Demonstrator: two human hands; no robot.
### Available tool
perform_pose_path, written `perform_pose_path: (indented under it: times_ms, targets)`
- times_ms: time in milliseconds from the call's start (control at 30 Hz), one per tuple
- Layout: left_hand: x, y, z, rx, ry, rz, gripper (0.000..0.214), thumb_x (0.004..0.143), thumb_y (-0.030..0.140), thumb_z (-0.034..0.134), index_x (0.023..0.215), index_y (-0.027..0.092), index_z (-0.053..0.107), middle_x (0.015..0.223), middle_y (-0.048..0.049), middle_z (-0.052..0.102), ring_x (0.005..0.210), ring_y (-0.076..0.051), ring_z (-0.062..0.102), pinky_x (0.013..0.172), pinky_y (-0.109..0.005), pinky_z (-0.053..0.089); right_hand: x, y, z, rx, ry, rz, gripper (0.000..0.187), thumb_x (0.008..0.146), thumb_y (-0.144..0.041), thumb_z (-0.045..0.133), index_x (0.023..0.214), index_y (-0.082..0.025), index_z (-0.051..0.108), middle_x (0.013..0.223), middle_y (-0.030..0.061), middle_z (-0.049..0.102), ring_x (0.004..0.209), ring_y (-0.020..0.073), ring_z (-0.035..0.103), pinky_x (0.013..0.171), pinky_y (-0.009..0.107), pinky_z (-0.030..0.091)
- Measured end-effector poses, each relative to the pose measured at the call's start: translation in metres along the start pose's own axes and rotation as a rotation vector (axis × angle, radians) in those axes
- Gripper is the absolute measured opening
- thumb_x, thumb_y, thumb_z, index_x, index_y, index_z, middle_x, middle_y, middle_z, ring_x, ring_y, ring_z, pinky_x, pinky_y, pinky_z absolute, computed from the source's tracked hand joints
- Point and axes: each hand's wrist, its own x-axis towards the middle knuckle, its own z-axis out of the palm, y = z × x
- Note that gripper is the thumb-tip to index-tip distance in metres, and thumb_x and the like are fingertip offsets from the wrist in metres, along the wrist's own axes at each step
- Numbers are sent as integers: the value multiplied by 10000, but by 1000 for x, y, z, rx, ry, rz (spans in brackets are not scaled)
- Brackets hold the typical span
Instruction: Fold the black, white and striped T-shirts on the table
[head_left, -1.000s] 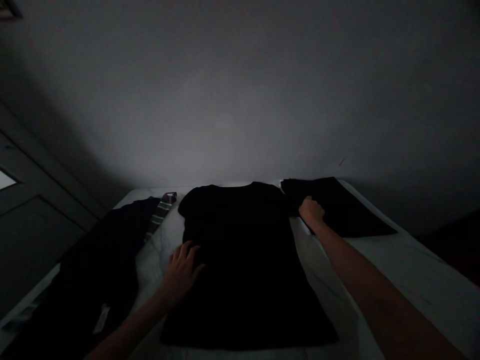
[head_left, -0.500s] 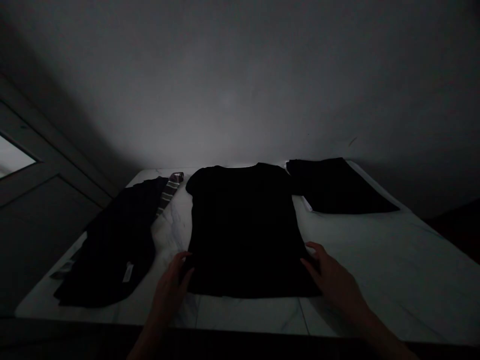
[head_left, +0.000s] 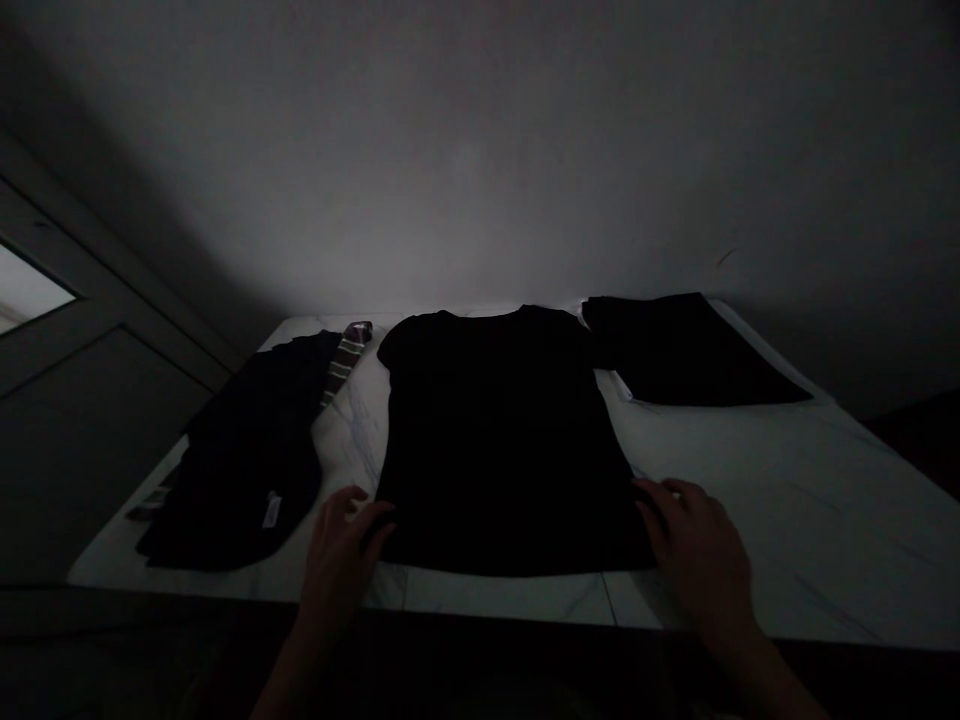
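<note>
A black T-shirt (head_left: 502, 440) lies flat in the middle of a white table (head_left: 757, 480), its sleeves folded in and its hem toward me. My left hand (head_left: 341, 550) rests at the shirt's lower left corner, fingers curled over the hem edge. My right hand (head_left: 701, 555) sits at the lower right corner, fingers bent onto the cloth. The dim light hides whether either hand pinches the fabric.
A dark garment pile (head_left: 247, 455) with a white tag and a striped tie (head_left: 343, 362) lies to the left. A folded black garment (head_left: 690, 350) lies at the back right. A grey wall stands behind the table; a door with a window is at the left.
Both hands drew back from the shirt's upper part to its lower corners. The view pulled away from the table, whose near edge now shows.
</note>
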Motion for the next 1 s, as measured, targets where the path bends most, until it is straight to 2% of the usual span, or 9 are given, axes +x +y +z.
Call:
perform_pose_path:
  times_ms: [100, 200, 367, 467, 567, 667, 800, 900, 1000]
  targets:
    - [3, 13, 0, 73, -106, 221, 153, 874, 288, 637, 1004, 274, 716, 1176, -95, 602, 1081, -282, 577, 915, -472, 497, -1, -12, 4, 184, -28, -209, 273, 966, -323, 469, 1040, -239, 718, 1003, 104, 661, 905, 242, 629, 817, 404, 537]
    - [8, 16, 2, 12, -277, 401, 197, 899, 212, 590, 1073, 247, 675, 1089, -78, 644, 1020, -232, 608, 882, -398, 516, -7, -27, 10, 348, -136, -390, 239, 961, -314, 507, 1041, -257, 724, 993, 75, 689, 894, 204, 655, 779, 347, 552]
    - [14, 18, 7, 83, -305, 513, 249, 901, 65, 461, 999, 198, 647, 979, -73, 674, 881, -206, 625, 780, -352, 526, -10, -60, 8, 368, -215, -460, 227, 924, -265, 565, 1098, -244, 710, 1027, 81, 708, 905, 207, 667, 777, 349, 557]
    - [18, 25, 8, 62, -231, 455, 226, 906, 77, 429, 961, 192, 616, 915, -63, 680, 825, -204, 633, 743, -348, 529, -4, -95, 8, 382, -232, -422, 278, 886, -290, 622, 1152, -229, 677, 1091, 95, 693, 960, 235, 655, 816, 390, 557]
    - [22, 31, 11, 16, -109, 283, 198, 920, 131, 410, 932, 201, 595, 854, -55, 678, 769, -192, 647, 697, -322, 533, 5, -134, 17, 374, -213, -372, 423, 830, -306, 678, 1233, -188, 625, 1209, 135, 649, 1067, 290, 617, 888, 464, 538]
    - [22, 26, 19, 31, -44, 156, 219, 932, 158, 396, 857, 220, 592, 768, -32, 678, 693, -183, 662, 630, -293, 535, 11, -155, 32, 289, -164, -332, 471, 803, -179, 656, 1271, -186, 598, 1259, 152, 629, 1103, 316, 599, 912, 497, 516]
    - [14, 6, 25, 50, -89, 315, 207, 981, 238, 418, 968, 219, 624, 805, -31, 722, 711, -177, 705, 634, -256, 560, 9, -128, 41, 135, -60, -279, 514, 772, -18, 541, 1227, -241, 625, 1186, 125, 669, 1019, 303, 629, 855, 481, 522]
    - [10, -8, 19, 105, -137, 457, 239, 965, 191, 448, 1138, 222, 611, 933, -52, 737, 787, -177, 724, 668, -239, 572, 2, -76, 37, 17, 15, -245, 590, 741, 4, 484, 1235, -288, 623, 1165, 91, 688, 1001, 305, 634, 834, 488, 525]
    - [11, -18, 8, 180, -178, 479, 414, 877, 25, 409, 1181, 229, 603, 955, -50, 719, 802, -164, 717, 679, -225, 570, -3, -26, 26, -27, 40, -260, 680, 707, 19, 433, 1290, -290, 594, 1191, 56, 699, 1031, 276, 645, 846, 449, 524]
